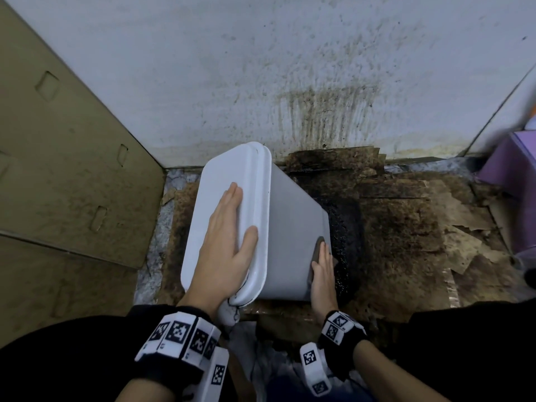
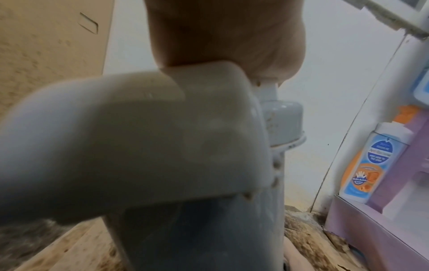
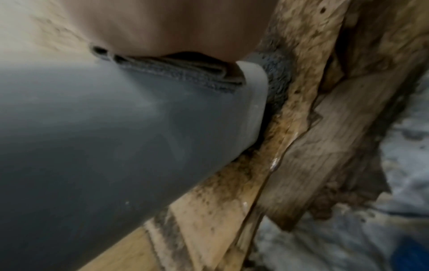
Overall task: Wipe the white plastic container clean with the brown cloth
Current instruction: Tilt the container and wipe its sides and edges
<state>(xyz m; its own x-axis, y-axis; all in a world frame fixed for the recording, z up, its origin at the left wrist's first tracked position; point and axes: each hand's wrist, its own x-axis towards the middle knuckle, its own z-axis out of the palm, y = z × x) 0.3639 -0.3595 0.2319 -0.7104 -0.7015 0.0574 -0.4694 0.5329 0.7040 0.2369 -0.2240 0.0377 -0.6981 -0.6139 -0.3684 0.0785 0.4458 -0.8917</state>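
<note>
The white plastic container [image 1: 232,216] lay tipped on its side on stained, torn cardboard [image 1: 406,221] spread over the floor, its lidded top turned up toward the camera and its base toward a dark wet patch [image 1: 348,227]. The lid hid the inside, so whether it held anything could not be told.

The left hand [image 1: 224,242] lay flat on the lid with fingers straight and together and the thumb spread to the rim; this grip was fully open and only pressed, closing round nothing. The left wrist view showed the heel of the hand [image 2: 223,33] on the lid's edge.

The right hand [image 1: 322,271] pressed the brown cloth [image 1: 318,250] flat against the container's side wall, near the base edge. Its fingers were straight over the cloth, the grip open, pinning the cloth rather than clutching it. In the right wrist view the folded cloth [image 3: 176,71] sat sandwiched between palm and wall.

Just beyond the right hand's grip lay the dark patch, with a streaked, spattered white wall [image 1: 290,68] behind it. Left of the left hand's grip stood a tall brown cardboard panel [image 1: 58,169]. Well to the right of both was a purple box [image 1: 510,169]; the left wrist view showed a soap bottle [image 2: 371,161] with a blue and orange label standing in it.
</note>
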